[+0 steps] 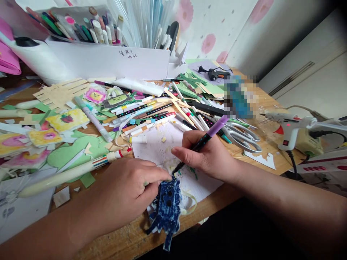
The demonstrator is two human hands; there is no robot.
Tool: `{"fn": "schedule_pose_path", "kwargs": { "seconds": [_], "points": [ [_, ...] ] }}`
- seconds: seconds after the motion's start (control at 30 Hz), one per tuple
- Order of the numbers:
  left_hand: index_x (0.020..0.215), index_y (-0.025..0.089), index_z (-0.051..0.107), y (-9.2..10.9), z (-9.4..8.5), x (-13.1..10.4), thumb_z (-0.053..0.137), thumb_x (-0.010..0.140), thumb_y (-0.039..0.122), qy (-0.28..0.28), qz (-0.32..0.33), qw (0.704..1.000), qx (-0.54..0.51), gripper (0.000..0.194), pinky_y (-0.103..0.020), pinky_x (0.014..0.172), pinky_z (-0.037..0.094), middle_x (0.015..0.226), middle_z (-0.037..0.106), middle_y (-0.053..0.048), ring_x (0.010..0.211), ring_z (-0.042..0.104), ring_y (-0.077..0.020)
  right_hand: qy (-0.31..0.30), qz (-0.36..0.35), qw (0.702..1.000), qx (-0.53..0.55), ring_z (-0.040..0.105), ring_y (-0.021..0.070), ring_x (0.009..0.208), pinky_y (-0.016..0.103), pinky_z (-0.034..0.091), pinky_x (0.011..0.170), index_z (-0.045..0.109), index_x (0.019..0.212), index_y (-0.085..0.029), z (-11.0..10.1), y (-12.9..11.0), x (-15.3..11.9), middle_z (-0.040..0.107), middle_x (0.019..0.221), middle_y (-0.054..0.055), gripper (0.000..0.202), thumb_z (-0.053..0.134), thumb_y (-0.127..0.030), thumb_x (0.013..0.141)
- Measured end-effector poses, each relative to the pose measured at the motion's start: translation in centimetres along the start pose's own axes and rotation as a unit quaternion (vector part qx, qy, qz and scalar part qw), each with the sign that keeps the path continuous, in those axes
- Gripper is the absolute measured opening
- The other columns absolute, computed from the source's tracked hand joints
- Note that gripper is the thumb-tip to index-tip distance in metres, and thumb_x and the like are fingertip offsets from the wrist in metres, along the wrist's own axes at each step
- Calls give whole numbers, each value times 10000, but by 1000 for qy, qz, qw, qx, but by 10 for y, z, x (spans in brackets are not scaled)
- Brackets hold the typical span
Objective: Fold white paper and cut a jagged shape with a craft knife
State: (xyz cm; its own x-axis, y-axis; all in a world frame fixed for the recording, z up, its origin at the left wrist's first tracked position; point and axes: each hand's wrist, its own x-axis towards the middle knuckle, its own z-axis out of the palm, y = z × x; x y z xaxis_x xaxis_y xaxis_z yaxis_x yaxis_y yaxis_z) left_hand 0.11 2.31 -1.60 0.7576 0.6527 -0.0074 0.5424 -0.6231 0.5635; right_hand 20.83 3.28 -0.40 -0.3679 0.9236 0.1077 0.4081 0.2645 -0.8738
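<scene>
A dark blue paper cutout (168,206) with ragged pale edges and darker round spots lies at the table's front edge, its lower strips hanging over. My left hand (132,184) presses its top with the index finger, the thumb along its left side. In my right hand (207,153) is a marker (214,130) with a black speckled barrel and purple end, gripped like a pen. The marker's tip points down at the cutout's top edge, close to my left fingertip. Under both hands lies a white paper sheet (151,153) with small scraps on it.
Loose markers (151,112) and paper strips are heaped behind my hands. Scissors (241,137) lie right of the heap, near a white glue gun (294,126). Painted paper cutouts (67,119) and a thick multicolour pen (67,177) are at left. A white box (108,59) stands at the back.
</scene>
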Motion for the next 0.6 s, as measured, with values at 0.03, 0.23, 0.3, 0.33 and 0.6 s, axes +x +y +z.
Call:
{"fn": "schedule_pose_path", "kwargs": {
  "seconds": [0.03,0.23,0.3,0.33,0.6],
  "points": [
    [956,318,675,0,0,0,463,825,107,1,2,1000,-2,326,-253,682,381,845,705,70,755,634,-133,-7,-3,1000,2,328,70,470,210,272,438,412,553,-192,0,0,0,385,502,-67,330,608,-277,806],
    [948,321,668,-1,1,-1,464,824,105,4,3,1000,8,322,-254,693,381,854,700,80,763,630,-131,18,-17,1000,3,321,70,466,208,265,430,403,551,-196,0,-1,0,375,494,-72,333,606,-257,807],
    [950,321,670,-1,2,-1,460,826,112,0,5,1000,12,322,-257,679,382,829,697,75,742,626,-134,5,-15,1000,0,325,71,466,210,264,428,409,550,-195,0,-1,-1,382,497,-69,329,607,-255,805],
    [950,320,673,-2,2,-1,462,826,117,1,6,1000,13,318,-257,676,385,826,697,72,737,625,-137,5,-13,1000,-7,324,72,469,212,264,429,411,550,-194,0,-1,-1,382,499,-67,327,609,-256,803],
    [944,291,704,0,0,0,460,823,140,5,-1,1000,3,311,-254,691,425,830,715,20,747,640,-164,4,0,1000,-6,330,75,480,216,274,445,406,552,-195,-1,0,-2,386,506,-65,329,600,-276,805]
  ]
}}
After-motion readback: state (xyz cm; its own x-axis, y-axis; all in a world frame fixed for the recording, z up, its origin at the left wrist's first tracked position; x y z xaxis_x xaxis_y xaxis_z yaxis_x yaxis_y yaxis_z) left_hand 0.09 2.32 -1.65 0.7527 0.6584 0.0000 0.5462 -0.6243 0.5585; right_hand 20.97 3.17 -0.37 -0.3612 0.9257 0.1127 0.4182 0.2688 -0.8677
